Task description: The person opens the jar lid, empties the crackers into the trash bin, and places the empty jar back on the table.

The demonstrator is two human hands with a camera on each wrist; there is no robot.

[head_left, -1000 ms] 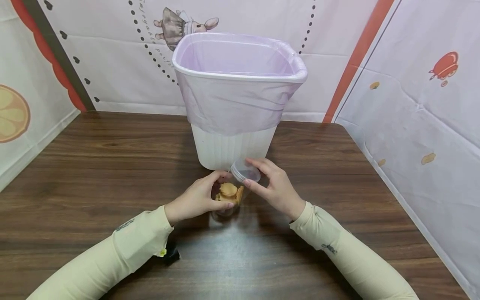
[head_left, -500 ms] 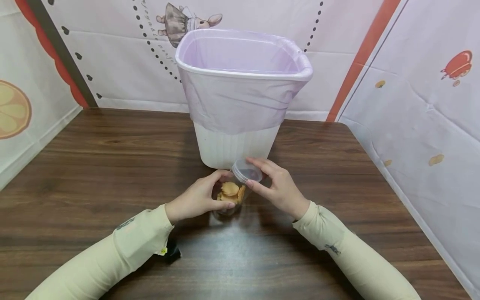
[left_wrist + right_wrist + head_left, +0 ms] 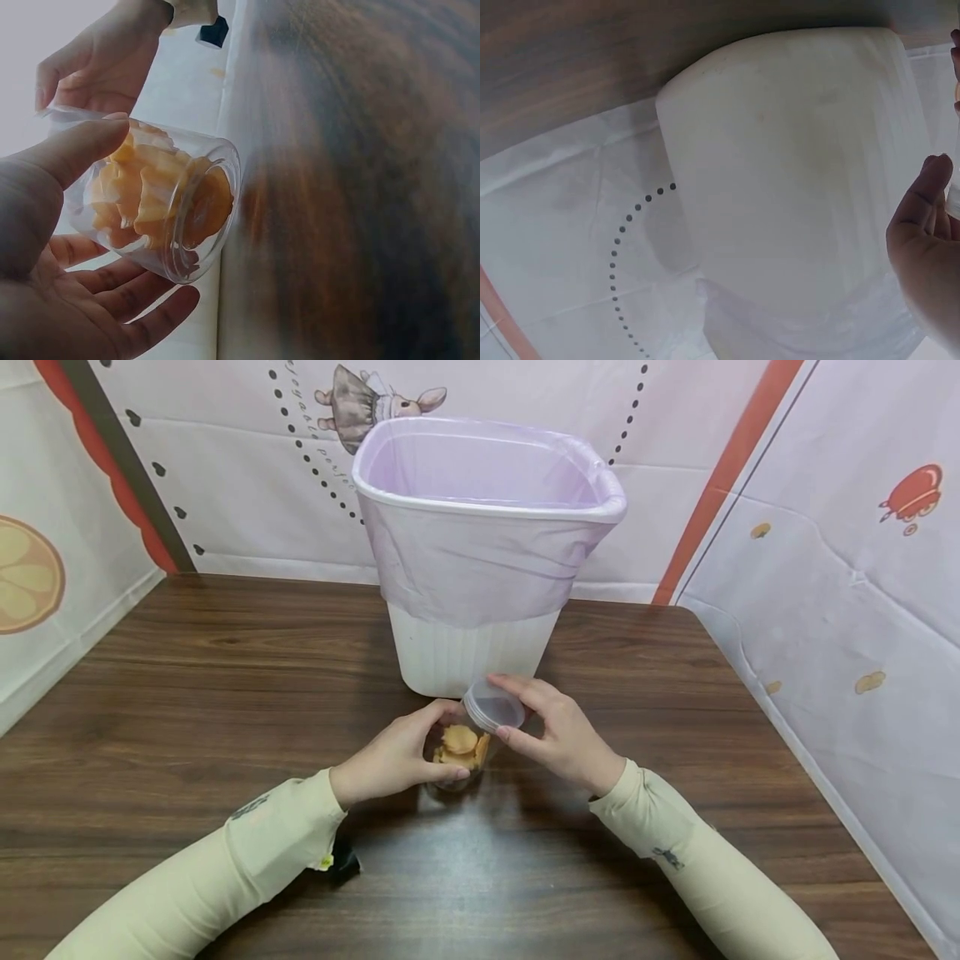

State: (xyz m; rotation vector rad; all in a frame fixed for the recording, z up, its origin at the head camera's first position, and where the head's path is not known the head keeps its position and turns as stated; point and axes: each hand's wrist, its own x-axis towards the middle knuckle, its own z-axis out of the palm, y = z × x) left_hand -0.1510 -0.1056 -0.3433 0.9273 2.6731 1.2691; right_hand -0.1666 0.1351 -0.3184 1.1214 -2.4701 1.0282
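Note:
A clear plastic jar (image 3: 165, 259) of yellow-brown crackers (image 3: 459, 742) stands at the middle of the table. My left hand (image 3: 397, 753) grips it, thumb on the near side and fingers round the far side. Above its mouth, on the right, a clear round lid (image 3: 495, 706) is tilted up on edge. My right hand (image 3: 561, 735) pinches this lid between thumb and fingers. In the left wrist view the crackers (image 3: 142, 191) show through the jar wall. The right wrist view catches only part of the right hand (image 3: 930, 247) at its right edge.
A tall white bin (image 3: 472, 652) with a pale purple liner (image 3: 480, 568) stands just behind the hands. The dark wooden table (image 3: 225, 693) meets printed cloth walls (image 3: 825, 610) at the back and sides. A small black object (image 3: 345, 865) shows beside the left sleeve.
The head view has shifted slightly. The right hand and lid have moved only a little, the lid's lower edge dipping toward the jar. The left hand stays on the jar.

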